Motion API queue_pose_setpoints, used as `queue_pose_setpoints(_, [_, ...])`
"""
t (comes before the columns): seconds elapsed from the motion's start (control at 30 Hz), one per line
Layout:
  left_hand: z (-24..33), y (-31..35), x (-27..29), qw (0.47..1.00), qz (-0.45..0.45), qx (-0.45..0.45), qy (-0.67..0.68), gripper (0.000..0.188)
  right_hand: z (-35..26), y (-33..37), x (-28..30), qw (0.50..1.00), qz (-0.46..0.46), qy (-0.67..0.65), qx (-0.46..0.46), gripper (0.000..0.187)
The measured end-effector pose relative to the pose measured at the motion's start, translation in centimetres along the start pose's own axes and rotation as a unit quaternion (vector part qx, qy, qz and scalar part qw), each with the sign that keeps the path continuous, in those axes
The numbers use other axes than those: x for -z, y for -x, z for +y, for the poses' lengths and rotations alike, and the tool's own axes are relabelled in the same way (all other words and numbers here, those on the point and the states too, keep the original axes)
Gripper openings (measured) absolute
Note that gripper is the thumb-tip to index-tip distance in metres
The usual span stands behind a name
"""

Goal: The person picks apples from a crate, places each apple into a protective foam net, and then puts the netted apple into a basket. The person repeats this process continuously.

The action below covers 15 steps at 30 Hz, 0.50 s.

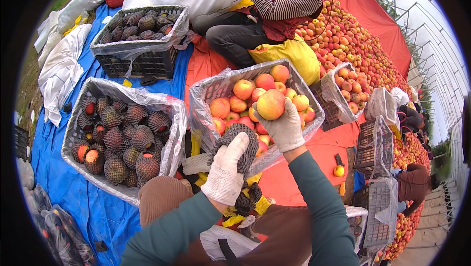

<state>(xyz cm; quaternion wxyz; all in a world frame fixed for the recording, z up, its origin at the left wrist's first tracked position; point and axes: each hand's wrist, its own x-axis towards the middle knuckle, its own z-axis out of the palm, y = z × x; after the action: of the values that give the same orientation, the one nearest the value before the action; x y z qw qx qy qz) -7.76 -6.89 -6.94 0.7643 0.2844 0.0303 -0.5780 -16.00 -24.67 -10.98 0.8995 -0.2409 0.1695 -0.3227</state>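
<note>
At the centre of the frame, we grasp an apple in our gloved right hand, above the lined crate of apples. Just below, our left hand clenches a dark foam net sleeve. To the left sits a crate of netted apples; a seated person works at upper centre.

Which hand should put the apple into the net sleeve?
Probably the right hand: it already holds the apple above the crate. The left hand holds the net sleeve just beside it.
</note>
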Motion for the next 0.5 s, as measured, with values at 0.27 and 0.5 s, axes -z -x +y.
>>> queue_pose_setpoints(0.27, [0.6, 4.5, -0.5, 0.980, -0.174, 0.048, -0.087, 0.041, 4.8, 15.7, -8.3, 0.827, 0.005, 0.502, 0.253, 0.052])
queue_pose_setpoints(0.5, [-0.6, 15.2, -0.7, 0.936, -0.308, 0.158, -0.059, 0.062, 5.5, 23.5, -2.1, 0.911, -0.022, 0.372, 0.175, 0.033])
